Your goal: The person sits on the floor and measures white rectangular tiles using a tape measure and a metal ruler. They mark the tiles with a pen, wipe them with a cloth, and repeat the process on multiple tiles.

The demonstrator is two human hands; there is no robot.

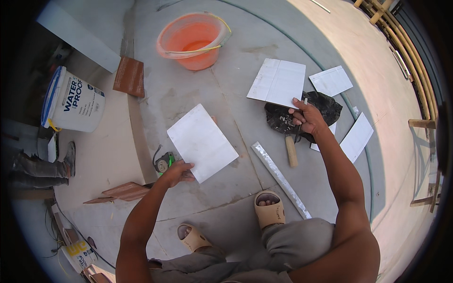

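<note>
My left hand (177,173) is closed on the lower left edge of a white tile (203,144), its thumb on top and fingers partly underneath. Just beside that hand lies a black and green tape measure (163,162). My right hand (307,117) pinches the near corner of another white tile (277,81), which has a line across its face. A short thin stick (306,101) pokes up by those fingers; I cannot tell whether they hold it. Below the right hand are a crumpled black plastic sheet (329,109) with small chips and a wooden tool handle (291,152).
More white tile pieces (331,81) lie at the right near a hose (370,188). A metal bar (281,180) lies before my right foot. An orange bucket (194,40) stands at the back. Left are a white bucket (78,101), brown tiles (129,77) and another person's legs (42,170).
</note>
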